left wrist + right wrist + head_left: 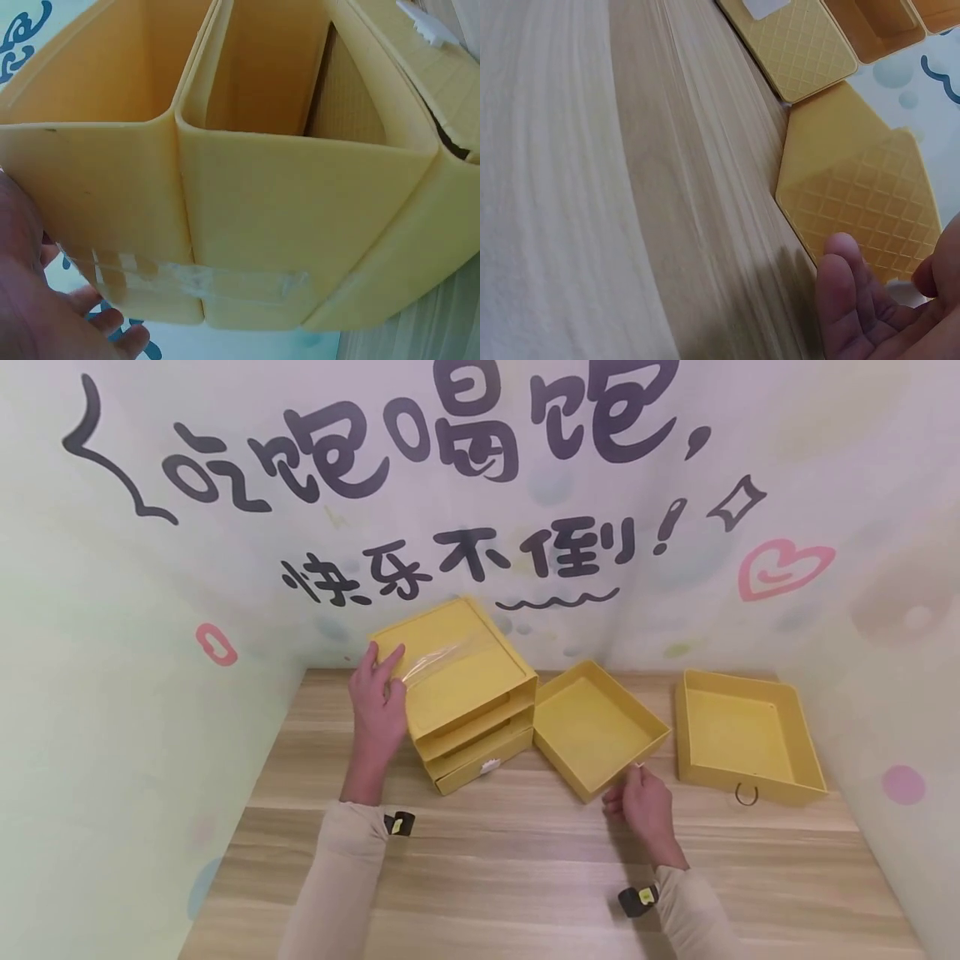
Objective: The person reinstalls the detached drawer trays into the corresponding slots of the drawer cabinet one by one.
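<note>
A yellow drawer cabinet (457, 668) stands turned at an angle, its two upper slots bare and a drawer in the lowest one. My left hand (377, 697) rests with spread fingers on the cabinet's left side and top edge; in the left wrist view the fingers (105, 319) lie along its taped side. Right of the cabinet is a loose yellow drawer (592, 727) with a waffle-patterned front (862, 195). At that front, my right hand (647, 806) pinches a small white handle (906, 293), other fingers stretched out.
A second loose yellow drawer (738, 731) with a thin curved handle (746, 793) stands at the right on the wooden table (487, 877). Clear tape (442, 660) crosses the cabinet top. A printed wall (480, 527) rises right behind.
</note>
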Available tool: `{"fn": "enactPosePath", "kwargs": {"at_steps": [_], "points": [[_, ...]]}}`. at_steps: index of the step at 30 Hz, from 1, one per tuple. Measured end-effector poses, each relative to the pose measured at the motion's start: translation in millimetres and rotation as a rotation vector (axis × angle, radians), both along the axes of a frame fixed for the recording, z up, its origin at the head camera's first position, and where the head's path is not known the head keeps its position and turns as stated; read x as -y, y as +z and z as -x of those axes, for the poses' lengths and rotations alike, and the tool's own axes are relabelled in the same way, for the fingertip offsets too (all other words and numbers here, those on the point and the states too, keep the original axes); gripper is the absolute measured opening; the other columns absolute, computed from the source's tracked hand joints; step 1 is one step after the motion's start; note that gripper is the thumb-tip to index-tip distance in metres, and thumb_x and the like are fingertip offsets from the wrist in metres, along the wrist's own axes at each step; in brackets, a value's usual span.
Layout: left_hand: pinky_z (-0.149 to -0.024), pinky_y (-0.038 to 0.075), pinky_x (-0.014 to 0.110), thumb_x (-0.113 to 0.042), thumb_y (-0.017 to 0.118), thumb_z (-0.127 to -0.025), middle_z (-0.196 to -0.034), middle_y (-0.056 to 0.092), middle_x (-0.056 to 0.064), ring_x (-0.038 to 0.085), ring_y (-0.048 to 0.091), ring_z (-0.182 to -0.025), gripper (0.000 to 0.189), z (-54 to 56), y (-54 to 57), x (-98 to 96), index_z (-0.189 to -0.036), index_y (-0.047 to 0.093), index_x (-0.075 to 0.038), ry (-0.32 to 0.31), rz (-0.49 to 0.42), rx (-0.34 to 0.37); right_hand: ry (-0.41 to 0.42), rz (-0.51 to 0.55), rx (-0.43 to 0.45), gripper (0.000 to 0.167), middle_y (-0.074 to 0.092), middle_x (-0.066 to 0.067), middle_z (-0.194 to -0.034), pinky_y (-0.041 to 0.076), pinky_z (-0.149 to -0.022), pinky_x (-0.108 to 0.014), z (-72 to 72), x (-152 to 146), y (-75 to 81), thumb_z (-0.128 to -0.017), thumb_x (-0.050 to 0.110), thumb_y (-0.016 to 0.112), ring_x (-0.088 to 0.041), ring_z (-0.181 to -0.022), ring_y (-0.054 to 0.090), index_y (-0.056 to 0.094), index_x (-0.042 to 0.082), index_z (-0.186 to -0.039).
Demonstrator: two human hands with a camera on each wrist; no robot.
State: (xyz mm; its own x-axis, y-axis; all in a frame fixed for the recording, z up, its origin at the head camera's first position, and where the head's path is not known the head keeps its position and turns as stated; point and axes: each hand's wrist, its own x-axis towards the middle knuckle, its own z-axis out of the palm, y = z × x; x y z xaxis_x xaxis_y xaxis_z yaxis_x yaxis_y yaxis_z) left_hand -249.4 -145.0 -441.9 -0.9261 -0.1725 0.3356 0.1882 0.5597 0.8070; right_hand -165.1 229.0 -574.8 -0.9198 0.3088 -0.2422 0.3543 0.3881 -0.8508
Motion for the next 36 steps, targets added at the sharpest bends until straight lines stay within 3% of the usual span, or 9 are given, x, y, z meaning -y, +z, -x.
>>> {"fn": "enactPosePath", "kwargs": {"at_steps": [6,13,27,31,36], "points": [[-0.126,0.013,0.062,-0.007,0.039,-0.096,-0.167,0.031,0.009,0.037,0.015,-0.158,0.05,-4.2,-1.1,-4.5,-0.139,0.063,-0.017,0.012,-0.016,-0.041,-0.009,0.067,0.008,0.057,0.075,-0.011,-0.072,0.059,-0.054,-0.033,0.3,-3,0.1,-0.11,0.033,0.015,-0.011,-0.054,0.069,0.058,-0.006,-0.107],[-0.125,0.012,0.065,-0.005,0.038,-0.095,-0.164,0.038,0.012,0.038,0.014,-0.158,0.051,-8.0,0.5,-11.3,-0.136,0.066,-0.017,0.053,0.003,-0.091,-0.032,0.051,0.012,0.058,0.072,-0.005,-0.066,0.059,-0.053,-0.032,0.0,-7,5.1,-0.11,0.033,0.014,-0.01,-0.05,0.068,0.058,-0.005,-0.108],[-0.123,0.015,0.065,0.001,0.04,-0.09,-0.151,0.055,0.014,0.043,0.026,-0.154,0.05,-15.7,-2.6,-18.3,-0.126,0.073,-0.013,0.153,0.058,-0.258,-0.071,0.021,0.018,0.064,0.068,-0.001,-0.061,0.058,-0.052,-0.032,-0.2,-14,0.5,-0.109,0.036,0.012,-0.009,-0.05,0.066,0.06,-0.005,-0.1],[-0.122,0.018,0.065,0.001,0.04,-0.089,-0.148,0.059,0.013,0.042,0.03,-0.153,0.05,-17.2,-4.9,-19.4,-0.124,0.074,-0.013,0.182,0.075,-0.285,-0.053,-0.03,0.016,0.065,0.067,-0.001,-0.059,0.057,-0.052,-0.031,-0.5,-15,0.2,-0.109,0.036,0.011,-0.011,-0.05,0.066,0.061,-0.003,-0.095],[-0.121,0.019,0.066,0.001,0.04,-0.09,-0.146,0.06,0.011,0.042,0.034,-0.151,0.051,-18.2,-5.6,-20.1,-0.124,0.074,-0.014,0.2,0.098,-0.288,-0.044,-0.188,-0.023,0.066,0.066,-0.004,-0.058,0.049,-0.06,-0.031,-1.5,-17,-0.3,-0.11,0.034,0.013,-0.015,-0.055,0.062,0.064,0.0,-0.085]]}}
